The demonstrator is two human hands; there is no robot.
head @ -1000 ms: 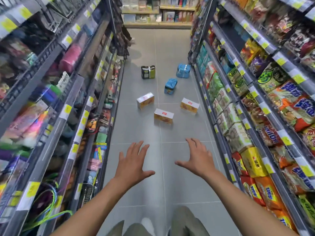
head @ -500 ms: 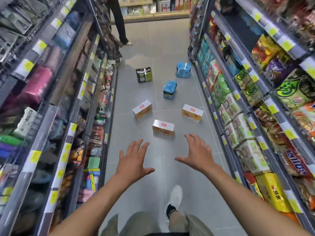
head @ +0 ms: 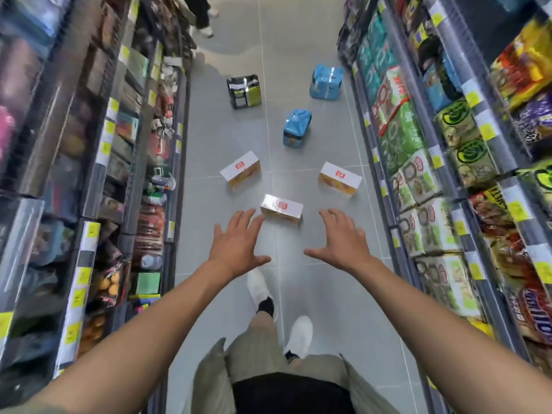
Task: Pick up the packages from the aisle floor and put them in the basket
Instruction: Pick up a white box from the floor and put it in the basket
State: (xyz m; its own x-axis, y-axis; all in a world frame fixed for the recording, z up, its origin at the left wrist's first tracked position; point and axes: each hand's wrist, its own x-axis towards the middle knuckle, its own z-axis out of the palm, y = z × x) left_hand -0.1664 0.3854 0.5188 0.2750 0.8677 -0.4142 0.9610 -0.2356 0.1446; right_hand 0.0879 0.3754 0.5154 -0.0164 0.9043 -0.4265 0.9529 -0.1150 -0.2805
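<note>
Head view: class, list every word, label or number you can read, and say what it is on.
No text here can be read.
White boxes: red logo on top, too small to read.
Shelf tags: yellow, print blurred.
Snack bags: lettering blurred.

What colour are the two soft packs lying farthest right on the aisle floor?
Both packs are light blue, clearest in the head view.
</note>
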